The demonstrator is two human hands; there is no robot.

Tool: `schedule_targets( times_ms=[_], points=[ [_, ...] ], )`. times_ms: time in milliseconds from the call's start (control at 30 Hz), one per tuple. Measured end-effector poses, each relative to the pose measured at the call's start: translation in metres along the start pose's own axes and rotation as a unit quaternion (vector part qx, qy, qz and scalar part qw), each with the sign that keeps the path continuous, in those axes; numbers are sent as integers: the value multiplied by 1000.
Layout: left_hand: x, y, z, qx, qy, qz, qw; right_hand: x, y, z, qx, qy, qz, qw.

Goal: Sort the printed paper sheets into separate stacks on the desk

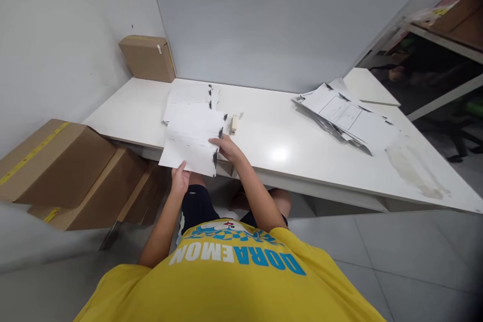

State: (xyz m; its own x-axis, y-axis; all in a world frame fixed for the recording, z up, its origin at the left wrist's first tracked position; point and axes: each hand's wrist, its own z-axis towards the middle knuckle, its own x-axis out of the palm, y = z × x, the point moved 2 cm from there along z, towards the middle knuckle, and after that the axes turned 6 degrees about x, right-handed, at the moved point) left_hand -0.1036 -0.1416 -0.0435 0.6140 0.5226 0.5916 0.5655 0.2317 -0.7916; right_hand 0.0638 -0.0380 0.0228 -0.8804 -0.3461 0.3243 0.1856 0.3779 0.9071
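Between my hands is a sheet of paper (192, 146), white with dark smudges along its right edge; whether it is one sheet or a few I cannot tell. My left hand (180, 180) pinches its near edge, thumb on top. My right hand (226, 147) grips the right edge, fingers over the paper. Just beyond lies a stack of papers (188, 95) on the white table, with the same dark marks, partly covered by the held paper. A small cream stapler (234, 125) stands on the table beyond my right hand, apart from it.
On the table's right lies a spread pile of printed papers (339, 110). A cardboard box (148, 58) stands at the back left corner. Several more cardboard boxes (56, 166) are stacked left of my legs. A grey panel (256, 25) rises behind the white table (275, 126).
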Motion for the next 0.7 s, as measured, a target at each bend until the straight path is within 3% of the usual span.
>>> schedule_targets(
  times_ms=[133, 267, 367, 500, 600, 700],
  points=[
    [31, 3, -1, 13, 28, 31, 999, -28, 8, -42, -120, -117, -44, 985],
    [79, 16, 7, 18, 155, 161, 975, -59, -9, -90, -189, -278, 6, 942],
    [114, 30, 24, 55, 240, 305, 920, -77, -38, -120, -177, -375, 96, 905],
    [151, 45, 59, 147, 321, 484, 801, -93, -78, -140, -109, -466, 137, 867],
    [170, 56, 80, 219, 400, 527, 717, -103, -94, -139, -75, -499, 126, 854],
    [177, 65, 90, 240, 463, 511, 683, -113, -98, -131, -61, -508, 95, 854]
  ],
)
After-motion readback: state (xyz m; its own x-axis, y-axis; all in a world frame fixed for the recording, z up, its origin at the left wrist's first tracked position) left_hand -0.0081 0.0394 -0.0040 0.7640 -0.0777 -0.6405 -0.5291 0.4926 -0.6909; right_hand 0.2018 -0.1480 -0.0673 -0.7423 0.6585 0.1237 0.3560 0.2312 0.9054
